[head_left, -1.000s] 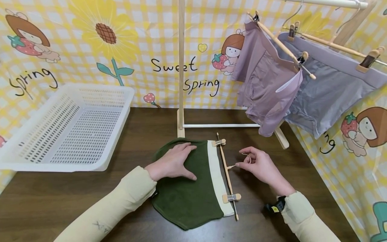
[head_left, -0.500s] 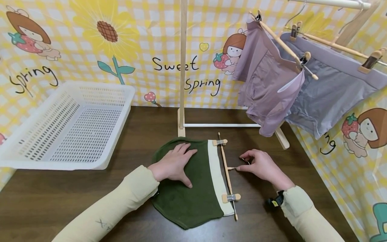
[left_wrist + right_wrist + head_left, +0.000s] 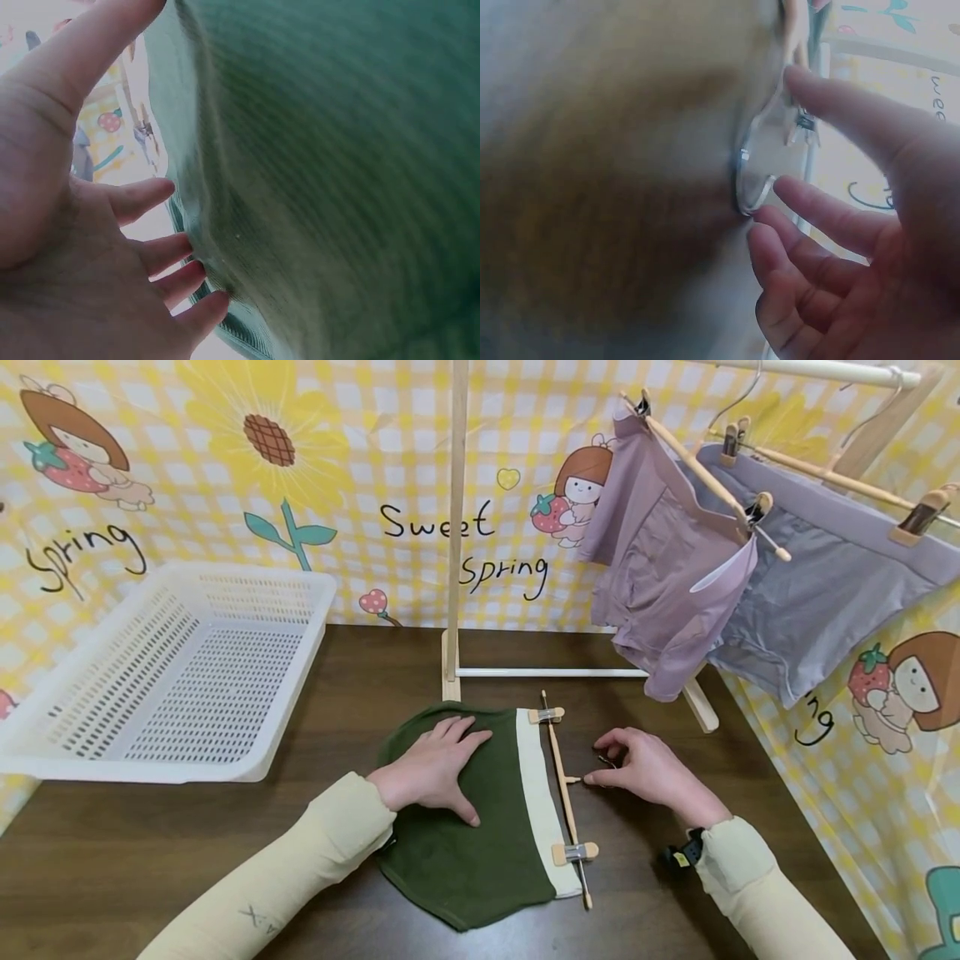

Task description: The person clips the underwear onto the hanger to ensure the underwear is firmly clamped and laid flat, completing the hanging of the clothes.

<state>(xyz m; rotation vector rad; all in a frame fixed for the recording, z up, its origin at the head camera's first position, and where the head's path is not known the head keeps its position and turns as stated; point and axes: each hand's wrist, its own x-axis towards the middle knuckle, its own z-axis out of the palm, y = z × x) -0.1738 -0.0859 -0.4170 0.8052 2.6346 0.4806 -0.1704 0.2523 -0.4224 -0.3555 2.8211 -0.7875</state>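
Observation:
A dark green garment [image 3: 495, 852] with a white waistband [image 3: 537, 785] lies flat on the dark table; whether it is shorts or a skirt I cannot tell. Two wooden clips of a clip hanger [image 3: 561, 768] hold the waistband at both ends. My left hand [image 3: 431, 768] rests on the green cloth with its fingers spread. At the hanger's metal hook [image 3: 744, 176], my right hand [image 3: 641, 768] has its thumb against the stem and curled fingertips at the hook's curve. In the head view, that hand mostly hides the hook.
A white perforated basket [image 3: 225, 693] stands at the left. Behind the garment rises a rack with a wooden post [image 3: 456, 527] and a low white bar [image 3: 547, 672]. Mauve shorts [image 3: 652, 543] and grey-blue shorts [image 3: 810, 577] hang from it at the right.
The hook, seen raised between my right fingers a second ago, now lies lower and flatter. My left hand has shifted slightly, its thumb lower on the cloth. The garment stays in place.

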